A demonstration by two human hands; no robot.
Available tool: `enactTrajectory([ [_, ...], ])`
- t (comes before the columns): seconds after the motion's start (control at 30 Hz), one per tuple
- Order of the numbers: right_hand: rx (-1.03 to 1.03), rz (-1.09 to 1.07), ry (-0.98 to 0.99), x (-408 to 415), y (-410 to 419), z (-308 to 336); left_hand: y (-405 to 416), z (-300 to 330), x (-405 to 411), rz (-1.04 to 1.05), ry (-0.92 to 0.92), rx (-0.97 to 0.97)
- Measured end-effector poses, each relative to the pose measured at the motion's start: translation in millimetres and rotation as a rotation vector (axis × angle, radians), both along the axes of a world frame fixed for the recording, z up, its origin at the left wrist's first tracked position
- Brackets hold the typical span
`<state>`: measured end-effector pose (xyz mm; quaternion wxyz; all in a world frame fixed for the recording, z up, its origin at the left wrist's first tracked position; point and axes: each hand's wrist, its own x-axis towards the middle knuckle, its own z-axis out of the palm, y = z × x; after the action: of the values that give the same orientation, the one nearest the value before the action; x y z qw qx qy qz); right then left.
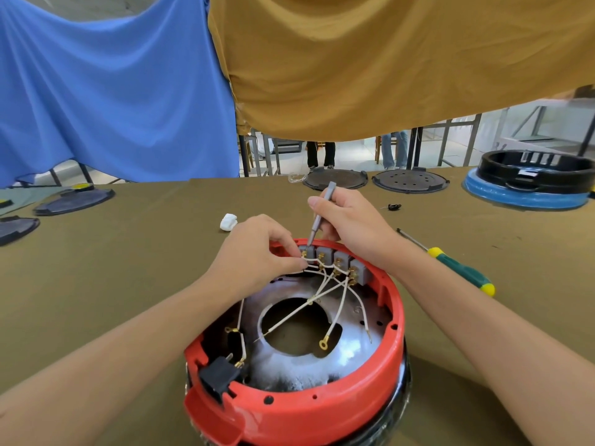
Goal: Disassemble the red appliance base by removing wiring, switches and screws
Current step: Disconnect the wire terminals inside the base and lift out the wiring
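The red appliance base [322, 410] lies upside down in front of me, its metal inside exposed. Several grey switches [341, 260] sit in a row along its far rim, with white wires [325, 286] running from their brass terminals down into the base. My right hand [351, 220] grips a thin grey screwdriver [320, 214], tip down on the leftmost switch. My left hand [257, 249] pinches a white wire at that same switch. A black power socket [219, 375] sits in the near left rim.
A green and yellow screwdriver [457, 265] lies right of the base on the olive cloth table [128, 268]. A white wad [228, 222] and a small black part [393, 206] lie beyond. Black round plates [409, 180] and a blue and black base [531, 185] stand at the far edge.
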<state>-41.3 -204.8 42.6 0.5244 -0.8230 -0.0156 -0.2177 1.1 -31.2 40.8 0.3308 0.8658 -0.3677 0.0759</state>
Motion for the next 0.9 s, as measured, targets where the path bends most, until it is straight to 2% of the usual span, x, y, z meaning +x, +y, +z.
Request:
enactTrajectory([
  [0.17,0.026,0.006,0.032,1,-2,0,-1,2,0,0.020,0.105,0.006],
  [0.47,-0.061,0.009,-0.085,-2,0,-5,-14,11,2,0.147,0.556,0.044],
  [0.67,-0.089,-0.002,-0.100,-3,1,-4,-18,20,-1,0.265,0.632,0.082],
  [0.9,0.014,-0.002,0.018,0,-1,0,-17,20,-2,0.246,0.683,0.069],
])
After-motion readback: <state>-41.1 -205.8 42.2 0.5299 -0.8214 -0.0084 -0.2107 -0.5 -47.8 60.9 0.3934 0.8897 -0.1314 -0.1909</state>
